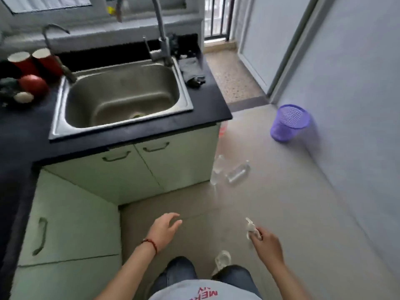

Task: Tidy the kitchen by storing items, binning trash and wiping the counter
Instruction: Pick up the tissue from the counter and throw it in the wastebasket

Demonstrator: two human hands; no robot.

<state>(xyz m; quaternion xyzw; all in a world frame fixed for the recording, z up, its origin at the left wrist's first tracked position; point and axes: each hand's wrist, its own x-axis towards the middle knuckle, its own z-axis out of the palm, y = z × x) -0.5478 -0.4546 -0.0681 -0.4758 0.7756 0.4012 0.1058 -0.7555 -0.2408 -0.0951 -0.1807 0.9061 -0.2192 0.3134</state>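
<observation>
— Reading the shirt [203, 292] first: red letters, upside down, something like "MER"; the rest is cut off.
— And the hands?
— The right hand [267, 245] reaches forward over the floor [281, 202], its fingers [258, 233] pinching a crumpled white scrap [250, 228]. The left hand [163, 230] hangs lower left of it, fingers loosely spread, holding nothing, a red string [149, 244] round the wrist.
— Farther on?
— Two clear bottles [237, 173] lie on the floor beside the cabinet [173, 167]. The purple mesh bin [290, 123] stands near the wall. On the dark bench [207, 107]: steel sink [121, 96], dark cloth [192, 71] right of it, red cups [35, 62] to the left.
</observation>
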